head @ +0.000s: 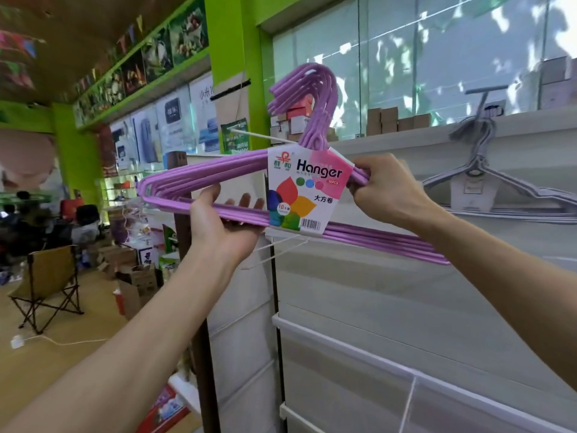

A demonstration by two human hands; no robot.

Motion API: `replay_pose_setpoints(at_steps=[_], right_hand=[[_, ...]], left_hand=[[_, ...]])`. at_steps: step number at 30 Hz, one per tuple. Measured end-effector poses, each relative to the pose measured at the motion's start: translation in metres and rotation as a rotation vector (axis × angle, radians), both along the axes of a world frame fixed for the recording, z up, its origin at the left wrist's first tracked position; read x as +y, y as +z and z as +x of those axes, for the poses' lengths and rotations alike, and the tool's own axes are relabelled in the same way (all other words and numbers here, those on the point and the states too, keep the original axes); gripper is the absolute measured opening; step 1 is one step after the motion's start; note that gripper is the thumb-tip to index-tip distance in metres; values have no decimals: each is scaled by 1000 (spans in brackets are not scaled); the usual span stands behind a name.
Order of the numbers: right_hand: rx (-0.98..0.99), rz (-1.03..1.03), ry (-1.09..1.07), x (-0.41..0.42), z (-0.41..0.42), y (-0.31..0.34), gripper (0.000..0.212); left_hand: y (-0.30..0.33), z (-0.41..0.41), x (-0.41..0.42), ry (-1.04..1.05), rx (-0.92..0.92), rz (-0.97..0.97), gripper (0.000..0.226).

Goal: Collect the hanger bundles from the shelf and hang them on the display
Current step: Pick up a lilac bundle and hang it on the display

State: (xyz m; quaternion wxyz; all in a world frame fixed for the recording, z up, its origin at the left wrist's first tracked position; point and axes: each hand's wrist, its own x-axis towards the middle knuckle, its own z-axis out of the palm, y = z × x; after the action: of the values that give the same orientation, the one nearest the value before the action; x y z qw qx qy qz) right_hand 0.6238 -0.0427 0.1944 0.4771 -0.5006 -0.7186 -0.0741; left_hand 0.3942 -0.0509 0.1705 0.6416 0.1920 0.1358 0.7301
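Note:
I hold a bundle of purple hangers [218, 170] with a white "Hanger" label in front of me, hooks up, tilted down to the right. My left hand [224, 226] grips its bottom bar from below, left of the label. My right hand [384, 192] is closed around the right shoulder bars beside the label. A thin white display peg [262, 136] sticks out just left of the bundle's neck, below the hooks. Another bundle, grey-lilac hangers [499, 189], hangs on the white slat display wall [437, 292] to the right.
White wire pegs [274, 251] jut out below the held bundle. A white shelf rail [343, 345] crosses lower right. Small boxes line the ledge under the window. To the left are a folding chair [46, 282], cardboard boxes and a cable on the floor.

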Motion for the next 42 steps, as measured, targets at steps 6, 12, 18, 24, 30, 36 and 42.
replay_pose_setpoints(at_steps=[6,12,18,24,30,36,42], right_hand=[[-5,0,-50,42,-8,0,11],[10,60,-125,76,-16,-4,10],[3,38,-225,95,-27,7,18],[-9,3,-301,118,-47,12,25],[-29,-8,-432,141,-56,12,16],[-51,-47,-484,151,-65,23,29],[-81,-82,-535,165,-70,26,53]], left_hand=[[0,-10,51,-50,-5,6,43],[3,-25,102,-100,1,12,48],[9,-33,144,-209,30,21,42],[8,-44,194,-310,33,18,42],[9,-50,236,-411,50,-13,27],[2,-47,261,-478,-1,-31,33],[-4,-43,281,-534,-16,-82,20]])
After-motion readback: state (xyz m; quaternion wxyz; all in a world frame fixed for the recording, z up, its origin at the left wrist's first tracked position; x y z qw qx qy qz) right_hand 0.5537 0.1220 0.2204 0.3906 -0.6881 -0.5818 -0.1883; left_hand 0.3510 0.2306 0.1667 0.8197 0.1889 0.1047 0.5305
